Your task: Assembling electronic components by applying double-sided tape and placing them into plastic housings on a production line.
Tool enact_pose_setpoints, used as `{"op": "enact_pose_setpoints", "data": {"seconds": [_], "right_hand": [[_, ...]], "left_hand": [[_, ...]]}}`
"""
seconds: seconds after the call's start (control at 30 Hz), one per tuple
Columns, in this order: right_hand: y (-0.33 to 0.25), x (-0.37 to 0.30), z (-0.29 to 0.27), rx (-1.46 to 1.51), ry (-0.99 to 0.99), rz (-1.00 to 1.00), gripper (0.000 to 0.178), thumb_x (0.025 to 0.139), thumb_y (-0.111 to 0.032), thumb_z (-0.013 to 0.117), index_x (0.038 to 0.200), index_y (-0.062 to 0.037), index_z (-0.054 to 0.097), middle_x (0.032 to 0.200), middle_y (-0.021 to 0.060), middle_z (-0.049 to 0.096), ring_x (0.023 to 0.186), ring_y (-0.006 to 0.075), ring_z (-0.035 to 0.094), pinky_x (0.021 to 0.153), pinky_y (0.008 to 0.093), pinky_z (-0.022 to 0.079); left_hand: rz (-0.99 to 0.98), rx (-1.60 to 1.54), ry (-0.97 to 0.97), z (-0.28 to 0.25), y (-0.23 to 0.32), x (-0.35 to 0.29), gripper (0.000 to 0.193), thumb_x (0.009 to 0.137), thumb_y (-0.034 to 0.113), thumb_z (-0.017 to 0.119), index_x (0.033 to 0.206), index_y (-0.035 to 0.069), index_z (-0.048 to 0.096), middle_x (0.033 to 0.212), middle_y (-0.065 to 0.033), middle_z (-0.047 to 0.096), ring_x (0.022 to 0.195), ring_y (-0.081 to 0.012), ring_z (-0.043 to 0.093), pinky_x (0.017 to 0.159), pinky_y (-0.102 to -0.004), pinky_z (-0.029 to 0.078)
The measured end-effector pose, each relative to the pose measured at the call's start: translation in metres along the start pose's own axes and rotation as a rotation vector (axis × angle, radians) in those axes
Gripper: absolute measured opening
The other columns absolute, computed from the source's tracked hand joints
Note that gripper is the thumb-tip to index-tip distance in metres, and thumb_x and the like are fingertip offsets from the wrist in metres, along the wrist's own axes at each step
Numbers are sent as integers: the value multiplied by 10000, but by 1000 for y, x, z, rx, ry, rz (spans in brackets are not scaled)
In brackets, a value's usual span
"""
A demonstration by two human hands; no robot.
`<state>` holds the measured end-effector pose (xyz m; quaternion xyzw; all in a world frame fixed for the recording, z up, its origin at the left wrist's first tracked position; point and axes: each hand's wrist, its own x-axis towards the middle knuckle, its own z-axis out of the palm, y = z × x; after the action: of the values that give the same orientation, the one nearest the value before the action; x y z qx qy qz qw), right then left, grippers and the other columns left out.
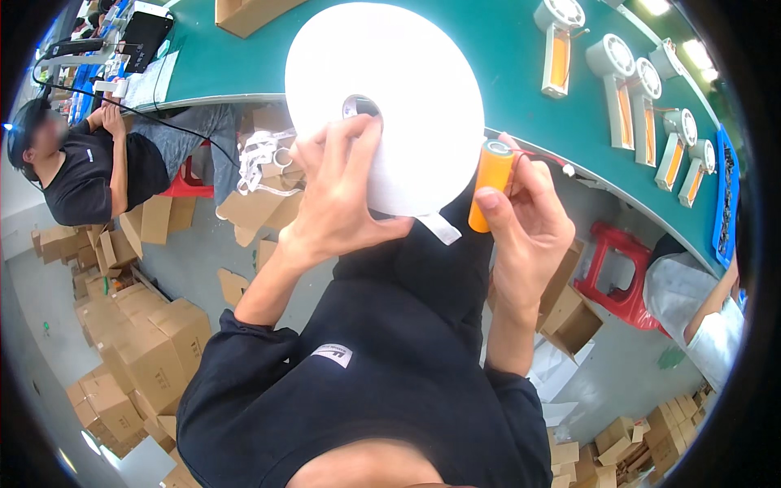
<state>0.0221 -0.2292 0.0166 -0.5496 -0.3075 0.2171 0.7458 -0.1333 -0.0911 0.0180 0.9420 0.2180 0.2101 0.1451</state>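
Observation:
A large white roll of tape [423, 98] stands tilted in front of me at the table's edge. My left hand [338, 191] grips it, the fingers hooked into its centre hole and the thumb at its lower rim. From the roll's bottom hangs a short loose tape end [440, 228]. In my right hand [529, 220] is an orange cylindrical battery cell [491, 185], held upright between thumb and fingers just right of the roll. Thin red wires with a small white connector [568, 170] run from it over the table edge.
Several white handheld fans [608, 61] with orange cells lie on the green table [521, 114]. A blue tray [722, 195] is at the far right. A co-worker [98, 163] sits at left, another person [691, 301] at right. Red stools [614, 276] and cardboard boxes [146, 342] stand on the floor.

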Motion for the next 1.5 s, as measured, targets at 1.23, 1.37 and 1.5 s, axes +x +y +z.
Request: {"op": "enact_pose_setpoints", "data": {"seconds": [1.23, 1.37, 1.5], "right_hand": [[28, 1, 33, 317, 520, -173, 441, 815, -63, 758, 1149, 36, 486, 1067, 121, 609, 975, 181, 621, 868, 320, 523], [33, -11, 36, 346, 466, -148, 453, 774, -4, 775, 1096, -11, 456, 1066, 150, 614, 981, 193, 626, 866, 328, 533], [32, -9, 32, 279, 419, -193, 460, 778, -6, 772, 1112, -8, 456, 1065, 150, 618, 969, 195, 634, 855, 329, 538]], "left_hand": [[-211, -58, 276, 33, 42, 23, 940, 504, 279, 868, 1242, -110, 435, 1108, -221, 519, 1055, -361, 403, 905, -472, 341], [-213, -68, 366, 35, 36, 23, 922, 485, 263, 852, 1227, -106, 449, 1091, -221, 525, 1036, -369, 400, 897, -474, 335], [-222, -100, 376, 32, 38, 20, 913, 470, 260, 845, 1218, -97, 461, 1057, -214, 541, 1016, -365, 417, 895, -470, 335]]}}
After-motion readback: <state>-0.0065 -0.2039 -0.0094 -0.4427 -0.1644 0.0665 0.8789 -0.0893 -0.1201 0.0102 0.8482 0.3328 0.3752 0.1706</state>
